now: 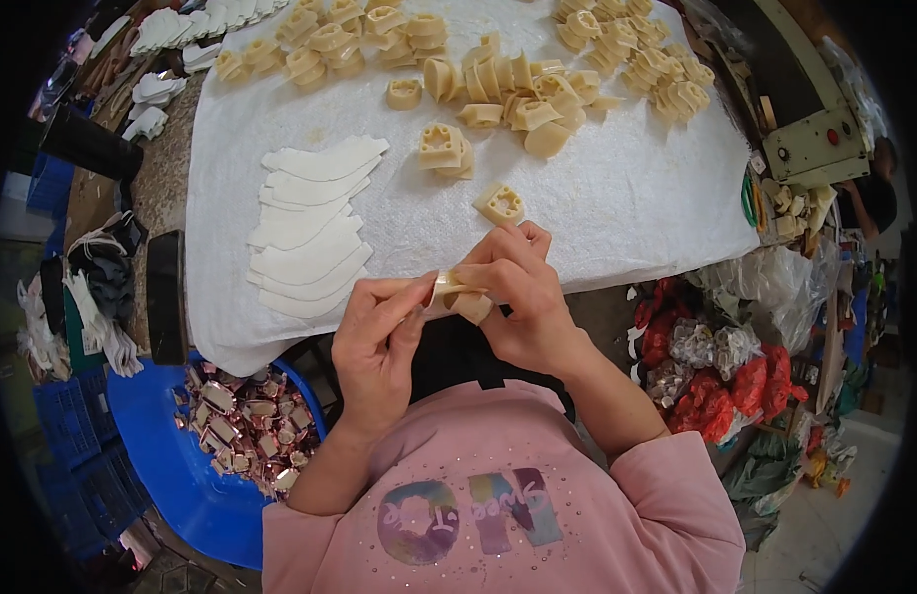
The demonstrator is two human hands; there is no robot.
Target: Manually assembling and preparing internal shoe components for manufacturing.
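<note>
Just off the near edge of the cloth-covered table, my two hands meet around a cream shoe heel (471,306). My right hand (526,294) grips it from the right, fingers curled over it. From the other side, the thumb and fingertips of my left hand (373,345) pinch its pale left edge; whether that edge is a separate cover I cannot tell. Just beyond my right knuckles lies a loose cream heel (501,204), hollow side up. Overlapping white cut pieces (310,233) are fanned out on the table to the left.
Cream heels (518,89) lie heaped across the far part of the white cloth (617,198). At lower left stands a blue basin (152,436) full of shiny pinkish metallic pieces (246,421). Red and clear plastic bags (711,401) crowd the right side, below a machine box (815,147).
</note>
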